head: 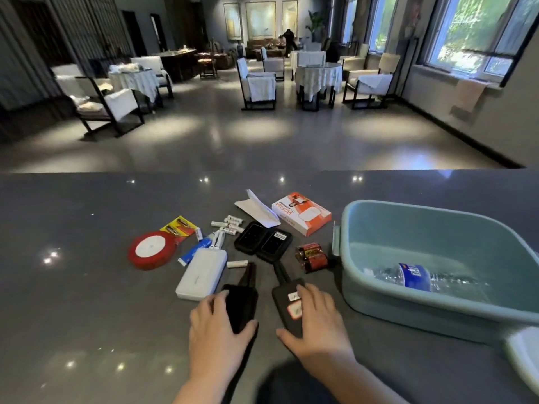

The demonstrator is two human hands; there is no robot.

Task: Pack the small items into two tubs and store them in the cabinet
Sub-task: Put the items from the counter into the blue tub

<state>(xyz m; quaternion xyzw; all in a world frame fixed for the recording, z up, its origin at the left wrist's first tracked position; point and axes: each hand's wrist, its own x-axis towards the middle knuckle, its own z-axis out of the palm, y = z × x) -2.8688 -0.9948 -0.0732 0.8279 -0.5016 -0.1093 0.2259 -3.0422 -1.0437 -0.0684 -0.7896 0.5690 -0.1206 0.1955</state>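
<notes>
**Both hands on black handsets at the near edge of the clutter**

On the dark grey polished stone counter (87, 287), the left hand (214, 325) lies over a plain black walkie-talkie handset (240, 304), fingers curled along its left side and thumb against its lower right edge; it grips the body loosely, and whether the handset is lifted off the counter cannot be told. This handset's long axis runs away from the person, its stubby antenna pointing up and slightly right.

The right hand (316, 319) covers a second black handset bearing white and red labels (288, 304), fingers spread over its right side and thumb under its near end. Its long axis tilts, the antenna pointing away and to the left.

Beyond the hands lie a white rectangular power bank (201, 275), angled with its far end to the right, a red roll of ribbon (151, 249), a blue-and-white tube (196, 249), loose white batteries (230, 224), a black twin charging cradle (262, 240), a pack of red-and-black batteries (312, 256), an orange-and-white cardboard box (302, 212) and a folded white paper leaflet (258, 209).

To the right stands a pale teal plastic tub (408, 301), just beside the battery pack. Inside it a clear water bottle with a blue label (414, 277) lies on its side, its length running left to right.
</notes>
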